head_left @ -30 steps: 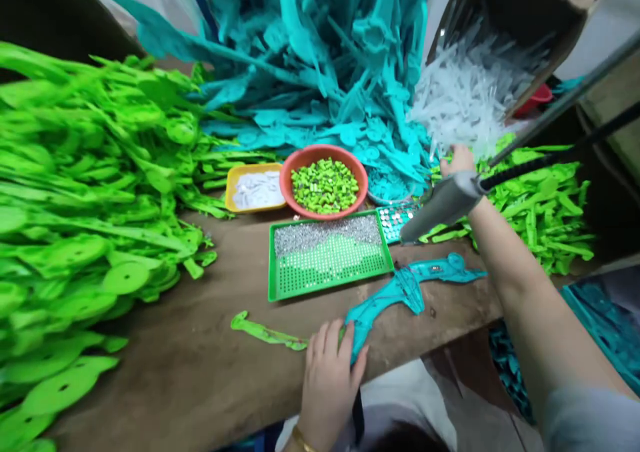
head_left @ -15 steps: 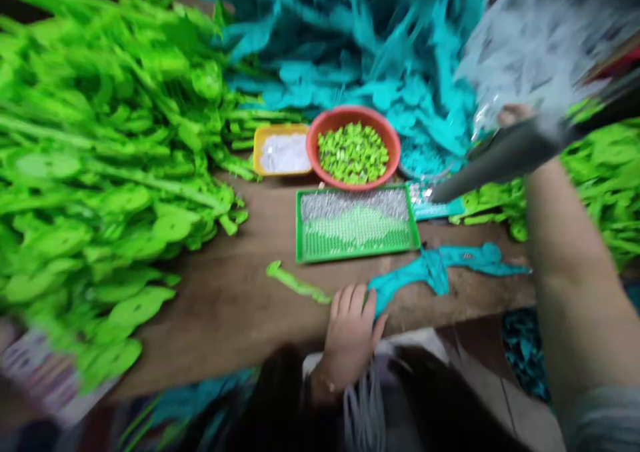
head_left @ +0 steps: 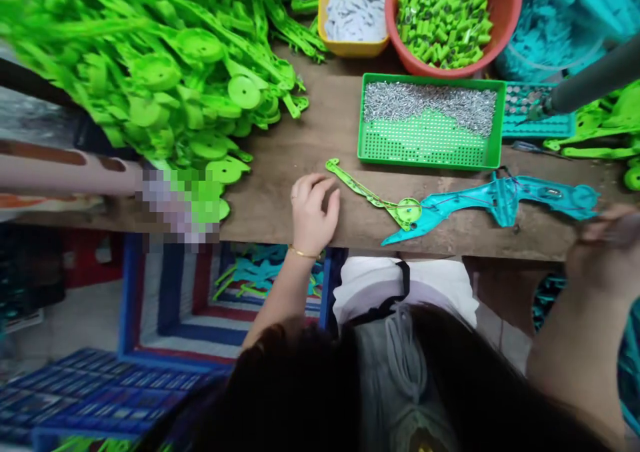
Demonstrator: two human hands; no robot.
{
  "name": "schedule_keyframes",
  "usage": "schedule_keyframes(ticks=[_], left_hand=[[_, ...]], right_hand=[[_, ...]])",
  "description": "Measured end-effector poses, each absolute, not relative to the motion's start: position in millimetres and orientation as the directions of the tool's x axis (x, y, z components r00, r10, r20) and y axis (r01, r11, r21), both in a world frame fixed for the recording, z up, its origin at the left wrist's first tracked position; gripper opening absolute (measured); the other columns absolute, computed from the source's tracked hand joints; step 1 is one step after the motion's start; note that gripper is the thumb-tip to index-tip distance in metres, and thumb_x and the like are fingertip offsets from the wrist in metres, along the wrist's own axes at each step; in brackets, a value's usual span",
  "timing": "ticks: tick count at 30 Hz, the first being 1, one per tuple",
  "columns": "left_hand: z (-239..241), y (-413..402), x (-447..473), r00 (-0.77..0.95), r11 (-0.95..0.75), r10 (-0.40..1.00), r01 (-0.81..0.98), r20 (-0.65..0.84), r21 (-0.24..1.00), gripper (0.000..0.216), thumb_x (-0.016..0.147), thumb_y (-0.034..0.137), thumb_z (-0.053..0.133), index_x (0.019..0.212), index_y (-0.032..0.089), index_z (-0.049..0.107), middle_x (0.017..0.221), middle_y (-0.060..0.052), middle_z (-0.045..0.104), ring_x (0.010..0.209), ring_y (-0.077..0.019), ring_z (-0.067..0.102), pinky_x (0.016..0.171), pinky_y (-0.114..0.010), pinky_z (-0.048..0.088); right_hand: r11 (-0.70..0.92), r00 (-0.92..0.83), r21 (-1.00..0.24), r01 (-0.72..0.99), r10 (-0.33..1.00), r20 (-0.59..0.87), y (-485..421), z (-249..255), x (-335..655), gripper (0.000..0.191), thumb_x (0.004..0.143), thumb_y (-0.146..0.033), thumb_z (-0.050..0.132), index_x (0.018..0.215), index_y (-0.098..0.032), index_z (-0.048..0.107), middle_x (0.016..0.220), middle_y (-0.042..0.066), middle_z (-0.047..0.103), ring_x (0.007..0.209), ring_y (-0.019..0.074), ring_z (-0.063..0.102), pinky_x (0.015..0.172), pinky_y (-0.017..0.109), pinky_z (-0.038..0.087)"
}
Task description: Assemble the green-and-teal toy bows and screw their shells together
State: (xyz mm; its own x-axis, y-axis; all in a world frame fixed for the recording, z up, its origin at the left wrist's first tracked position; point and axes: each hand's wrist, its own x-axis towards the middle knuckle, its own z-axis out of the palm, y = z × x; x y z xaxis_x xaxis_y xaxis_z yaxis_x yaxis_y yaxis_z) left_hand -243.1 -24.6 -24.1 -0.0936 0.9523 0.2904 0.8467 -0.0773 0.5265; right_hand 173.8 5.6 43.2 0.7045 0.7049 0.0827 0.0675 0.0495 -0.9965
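A long, bow-shaped turquoise plastic piece [head_left: 503,205] lies near the front edge of the brown wooden table [head_left: 325,119], a thin dark cord running along part of it. Its left end meets a narrow lime-green plastic arm [head_left: 350,181] that carries a flat round lime-green disc [head_left: 410,209]. The left hand [head_left: 314,215] rests on the table just beside the arm's far tip, fingers loosely curled, the thumb apart from them, with nothing in its grasp. The right hand [head_left: 607,245] is blurred at the turquoise piece's right end; whether its fingers close on anything cannot be told.

Just behind the piece sits a rectangular green perforated plastic tray [head_left: 425,147] with small silver metal pins heaped along its far side. At its right is a turquoise tray [head_left: 537,127] of small round silver discs. Behind stand a round orange-red plastic bowl [head_left: 506,12] of short lime-green pieces and a yellow plastic tray [head_left: 353,49] of white pieces. A large heap of lime-green plastic parts [head_left: 165,65] covers the table's left side.
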Motion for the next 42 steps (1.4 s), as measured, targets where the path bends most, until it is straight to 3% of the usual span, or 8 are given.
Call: schedule_keyframes(ticks=[2,5,8,12,18,29,36,42], left_hand=[[-30,-12,-248,-0.095,-0.059,0.960,0.853,0.265,0.518,0.030,0.091,0.026,0.049,0.117,0.018,0.063,0.121,-0.011,0.063,0.119,-0.0237,0.056,0.108,-0.043,0.041],[-38,3,-253,-0.080,-0.059,0.969,0.844,0.233,0.534,0.039,0.086,0.019,0.046,0.122,0.018,0.062,0.127,-0.011,0.062,0.123,-0.0237,0.054,0.112,-0.042,0.038],[-43,8,-256,-0.079,-0.055,0.974,0.830,0.213,0.555,0.044,0.084,0.017,0.045,0.125,0.019,0.061,0.130,-0.009,0.062,0.126,-0.0234,0.052,0.114,-0.043,0.037],[-44,6,-255,-0.081,-0.039,0.978,0.835,0.192,0.549,0.048,0.084,0.018,0.045,0.130,0.019,0.058,0.136,-0.009,0.060,0.129,-0.0228,0.050,0.116,-0.043,0.035],[-45,7,-252,-0.120,0.013,0.978,0.850,0.170,0.527,0.045,0.084,0.017,0.044,0.125,0.017,0.061,0.138,-0.009,0.058,0.132,-0.0232,0.047,0.115,-0.040,0.034],[-41,6,-251,-0.150,0.055,0.979,0.842,0.135,0.537,0.045,0.084,0.015,0.041,0.125,0.020,0.061,0.140,-0.007,0.058,0.133,-0.0232,0.046,0.114,-0.041,0.033],[-35,4,-249,-0.156,0.064,0.979,0.841,0.128,0.537,0.037,0.093,0.040,0.050,0.123,0.021,0.061,0.140,-0.009,0.058,0.134,-0.0256,0.046,0.114,-0.043,0.033],[-36,3,-252,-0.140,0.047,0.981,0.848,0.138,0.527,0.039,0.095,0.045,0.048,0.123,0.021,0.061,0.139,-0.009,0.058,0.133,-0.0253,0.047,0.113,-0.043,0.034]], right_hand=[[0.061,0.444,-0.994,0.094,0.891,0.096,-14,33,134,0.040,0.088,-0.051,0.050,0.093,-0.019,0.072,0.062,0.002,0.058,0.039,0.0098,0.041,0.037,0.026,0.025],[0.124,0.038,-0.935,0.333,0.989,0.145,-32,26,78,0.029,0.088,-0.042,0.058,0.098,-0.019,0.072,0.073,0.006,0.065,0.048,0.0123,0.052,0.045,0.029,0.036],[0.398,-0.323,-0.714,0.576,0.913,0.249,-31,24,40,0.034,0.091,-0.034,0.058,0.121,-0.020,0.065,0.089,0.008,0.068,0.073,0.0180,0.061,0.065,0.034,0.049],[0.603,-0.577,-0.434,0.669,0.790,0.207,-18,16,5,0.045,0.094,-0.035,0.052,0.136,-0.018,0.055,0.096,0.011,0.064,0.086,0.0224,0.056,0.076,0.037,0.048],[0.625,-0.625,-0.170,0.762,0.778,0.062,-16,10,-32,0.042,0.094,-0.028,0.049,0.133,-0.014,0.057,0.099,0.014,0.060,0.086,0.0250,0.047,0.070,0.035,0.041],[0.648,-0.642,-0.080,0.757,0.762,0.089,-14,5,-43,0.041,0.093,-0.020,0.047,0.133,-0.018,0.055,0.098,0.013,0.059,0.084,0.0237,0.045,0.066,0.035,0.040],[0.656,-0.652,-0.085,0.750,0.755,0.072,-23,4,-41,0.044,0.092,-0.023,0.051,0.135,-0.015,0.054,0.101,0.015,0.061,0.085,0.0247,0.048,0.070,0.038,0.041],[0.574,-0.561,-0.230,0.786,0.818,0.124,-28,14,-15,0.035,0.093,-0.034,0.055,0.123,-0.017,0.062,0.119,0.014,0.062,0.109,0.0285,0.050,0.093,0.044,0.040]])
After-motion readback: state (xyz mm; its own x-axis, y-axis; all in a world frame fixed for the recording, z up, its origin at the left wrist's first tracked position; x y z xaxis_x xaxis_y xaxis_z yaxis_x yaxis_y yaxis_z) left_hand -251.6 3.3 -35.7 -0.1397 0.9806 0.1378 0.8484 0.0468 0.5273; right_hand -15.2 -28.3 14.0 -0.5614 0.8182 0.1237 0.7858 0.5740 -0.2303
